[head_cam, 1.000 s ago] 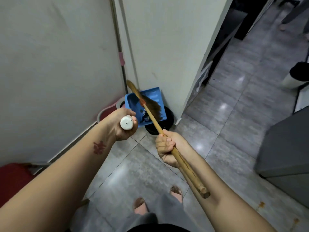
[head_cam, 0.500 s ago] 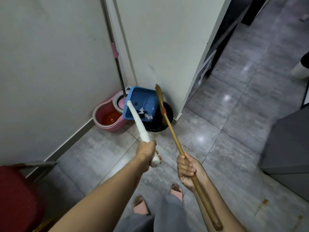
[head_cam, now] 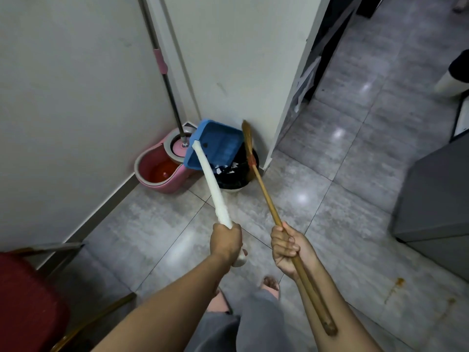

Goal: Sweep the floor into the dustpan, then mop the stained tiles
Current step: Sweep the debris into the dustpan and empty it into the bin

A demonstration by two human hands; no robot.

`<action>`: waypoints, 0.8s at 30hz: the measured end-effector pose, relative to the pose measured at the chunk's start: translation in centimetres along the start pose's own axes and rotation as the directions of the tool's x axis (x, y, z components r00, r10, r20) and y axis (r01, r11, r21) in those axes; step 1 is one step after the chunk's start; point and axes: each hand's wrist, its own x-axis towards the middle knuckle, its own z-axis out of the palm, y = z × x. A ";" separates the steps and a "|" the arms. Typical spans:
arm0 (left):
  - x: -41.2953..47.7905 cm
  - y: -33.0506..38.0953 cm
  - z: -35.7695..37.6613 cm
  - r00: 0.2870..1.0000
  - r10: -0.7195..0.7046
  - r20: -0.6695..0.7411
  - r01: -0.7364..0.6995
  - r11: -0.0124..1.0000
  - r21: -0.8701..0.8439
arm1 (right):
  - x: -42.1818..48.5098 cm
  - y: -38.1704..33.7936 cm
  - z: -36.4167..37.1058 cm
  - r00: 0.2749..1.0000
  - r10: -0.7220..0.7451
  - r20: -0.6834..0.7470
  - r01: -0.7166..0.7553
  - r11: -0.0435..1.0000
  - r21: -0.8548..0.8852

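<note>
1. The dustpan (head_cam: 215,146) is held by its white handle in the closed left hand (head_cam: 226,241), now tilted over the black bin (head_cam: 237,174) in the floor's wall corner; a second ago it sat lower
2. The broom (head_cam: 264,191) is gripped firmly by the right hand (head_cam: 288,246)
3. Sweepings are being emptied, so mopping is judged next; the mop (head_cam: 165,80) stands in its pink bucket (head_cam: 160,171)
</note>
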 end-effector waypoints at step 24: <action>-2.5 -6.5 -0.9 0.975 0.191 -0.112 -0.154 0.949 0.275 | -3.2 -2.2 -3.4 0.998 0.063 0.013 -0.062 0.997 -0.045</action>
